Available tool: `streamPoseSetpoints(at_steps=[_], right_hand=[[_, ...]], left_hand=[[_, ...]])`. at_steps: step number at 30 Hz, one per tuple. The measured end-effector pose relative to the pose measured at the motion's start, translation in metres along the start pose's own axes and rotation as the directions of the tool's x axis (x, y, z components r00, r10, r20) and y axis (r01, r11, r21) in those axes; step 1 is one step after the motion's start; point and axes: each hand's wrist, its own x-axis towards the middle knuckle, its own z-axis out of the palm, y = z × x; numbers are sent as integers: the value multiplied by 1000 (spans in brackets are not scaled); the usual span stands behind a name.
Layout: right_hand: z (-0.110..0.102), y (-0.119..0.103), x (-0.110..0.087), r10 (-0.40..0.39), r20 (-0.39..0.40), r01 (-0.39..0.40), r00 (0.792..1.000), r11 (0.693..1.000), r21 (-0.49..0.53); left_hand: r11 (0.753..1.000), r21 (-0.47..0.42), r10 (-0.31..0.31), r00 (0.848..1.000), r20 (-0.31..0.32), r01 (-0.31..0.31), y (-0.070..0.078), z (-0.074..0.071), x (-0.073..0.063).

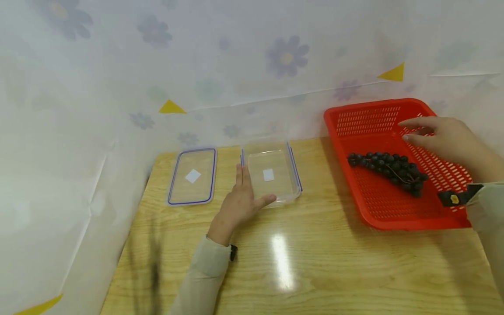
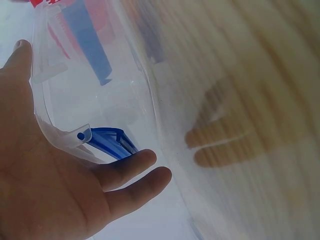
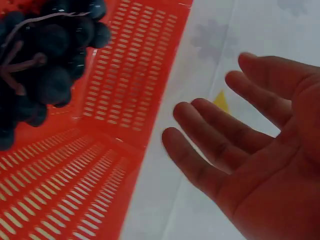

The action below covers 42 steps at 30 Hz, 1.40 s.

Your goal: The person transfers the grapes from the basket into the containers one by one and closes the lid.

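Observation:
A clear plastic container (image 1: 271, 179) with blue-edged clips on its sides stands at mid-table. My left hand (image 1: 240, 199) rests against its left side with straight fingers, the thumb at its near rim. The left wrist view shows those fingers beside a blue clip (image 2: 112, 142). Over the right side of a red basket (image 1: 364, 205) hovers my right hand (image 1: 446, 138), fingers spread and holding nothing. A bunch of dark grapes (image 1: 387, 168) lies in the basket, apart from that hand; the right wrist view shows its stems (image 3: 37, 60).
To the container's left lies a flat clear lid (image 1: 193, 188) with a blue seal and a white sticker. A flowered white sheet (image 1: 236, 57) rises behind the wooden table (image 1: 334, 271) and along its left side, with yellow triangles on it.

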Motion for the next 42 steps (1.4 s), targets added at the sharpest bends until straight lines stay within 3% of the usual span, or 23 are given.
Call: streamPoseSetpoints(at_steps=[3,8,14,21,23,29,42], right_hand=[[9,11,0,-1,147,0,989,1000,7],[24,22,-2,-57,332,21,941,994,112],[35,30,-5,-107,471,32,876,986,165],[42,37,-8,4,558,-110,830,982,156],[43,39,-7,16,557,-120,830,981,150],[48,42,-5,-2,499,-64,866,991,115],[56,43,3,24,467,-57,884,997,57]], left_hand=[[1000,3,3,1000,3,-3,0,0,-1],[1000,18,5,1000,6,-5,-1,0,-3],[999,24,21,1000,-2,-21,-1,0,-2],[999,36,18,1000,0,-18,0,0,-3],[999,32,12,1000,-2,-12,-1,0,-3],[1000,19,4,1000,2,-4,-1,1,-4],[1000,17,9,1000,-1,-9,-2,1,-4]])
